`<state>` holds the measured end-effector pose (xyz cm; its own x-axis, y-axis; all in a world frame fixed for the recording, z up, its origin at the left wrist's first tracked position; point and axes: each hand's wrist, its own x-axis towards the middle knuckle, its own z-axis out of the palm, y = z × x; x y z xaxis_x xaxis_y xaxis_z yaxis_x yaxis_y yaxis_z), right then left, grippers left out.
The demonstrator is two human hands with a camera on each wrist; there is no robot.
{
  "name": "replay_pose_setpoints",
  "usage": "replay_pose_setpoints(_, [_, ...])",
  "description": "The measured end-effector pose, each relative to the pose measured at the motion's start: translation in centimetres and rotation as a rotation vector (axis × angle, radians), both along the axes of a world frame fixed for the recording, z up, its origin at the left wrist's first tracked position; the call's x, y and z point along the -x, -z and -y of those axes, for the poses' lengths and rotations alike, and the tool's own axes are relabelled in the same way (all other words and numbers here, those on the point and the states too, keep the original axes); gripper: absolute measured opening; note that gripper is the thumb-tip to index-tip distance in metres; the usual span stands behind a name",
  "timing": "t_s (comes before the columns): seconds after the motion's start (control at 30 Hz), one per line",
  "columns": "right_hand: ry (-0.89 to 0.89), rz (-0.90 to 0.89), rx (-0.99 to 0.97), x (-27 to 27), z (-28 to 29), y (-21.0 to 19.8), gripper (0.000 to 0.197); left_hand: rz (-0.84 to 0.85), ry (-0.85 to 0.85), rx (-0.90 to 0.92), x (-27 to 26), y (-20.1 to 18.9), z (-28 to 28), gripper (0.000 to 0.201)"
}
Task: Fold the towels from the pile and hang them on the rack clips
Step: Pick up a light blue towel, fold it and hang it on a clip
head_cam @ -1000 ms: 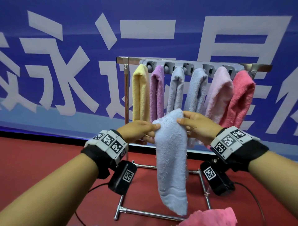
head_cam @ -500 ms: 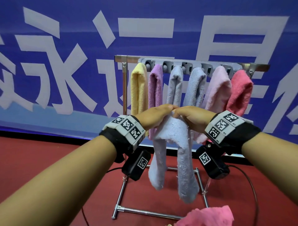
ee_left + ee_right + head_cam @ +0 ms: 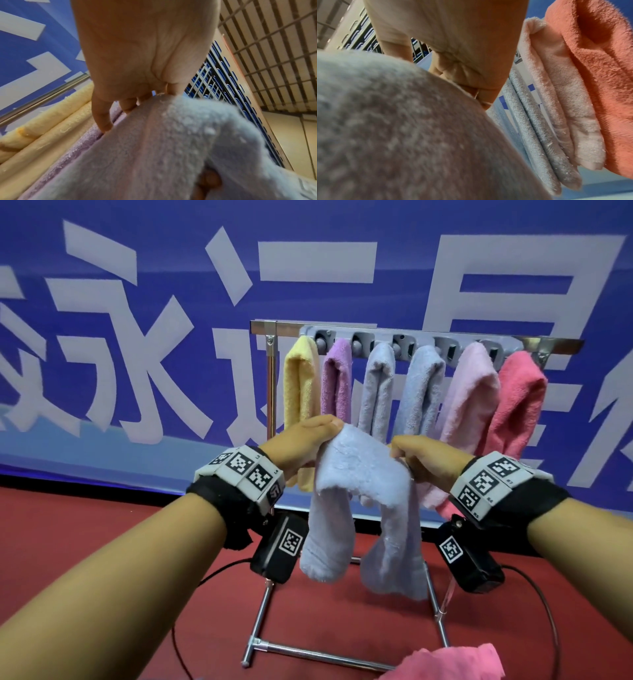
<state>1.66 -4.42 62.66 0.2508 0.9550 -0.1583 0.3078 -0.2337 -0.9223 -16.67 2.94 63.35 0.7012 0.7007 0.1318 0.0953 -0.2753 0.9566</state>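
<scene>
Head view, bottom edge right of center: we see a crumpled pink towel (image 3: 452, 664) lying on the red floor (image 3: 102, 542). Mid-frame, our left hand (image 3: 301, 445) and right hand (image 3: 428, 458) hold a pale lavender towel (image 3: 363, 474) draped over between them, its two ends hanging down. Our left fingers (image 3: 101, 116) are curled over its top fold, pinching it against the thumb; our right hand grips the other side, though we cannot tell how those fingers lie. Behind, the rack (image 3: 270, 392) carries yellow (image 3: 299, 385), purple (image 3: 337, 378), grey (image 3: 378, 385), blue-grey (image 3: 423, 388), light pink (image 3: 471, 398) and coral (image 3: 517, 402) towels clipped along its bar, against a blue banner (image 3: 137, 285).
</scene>
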Motion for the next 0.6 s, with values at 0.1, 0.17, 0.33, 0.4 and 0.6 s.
replay_pose_setpoints(0.1, [0.027, -0.069, -0.039, -1.2, -1.1, 1.3, 0.052, 0.053, -0.055, 0.051, 0.6, 0.4, -1.0, 0.029])
replay_pose_setpoints(0.17, [0.074, -0.151, -0.101, -1.0, -1.5, 1.6, 0.045, 0.063, -0.067, 0.086, 0.7, 0.8, -1.4, 0.029])
replay_pose_setpoints(0.33, [0.075, -0.266, -0.233, 0.1, -2.4, 1.6, 0.021, 0.04, -0.03, 0.137, 1.2, 1.9, -2.2, 0.027])
replay_pose_setpoints(0.4, [0.079, -0.235, -0.216, 0.6, -2.9, 1.6, 0.015, 0.044, -0.028, 0.101, 1.7, 1.8, -2.8, 0.023])
replay_pose_setpoints(0.6, [0.052, -0.158, -0.165, 2.9, -5.4, 0.7, 0.015, 0.142, -0.081, 0.147, 2.6, 0.2, -5.7, 0.019])
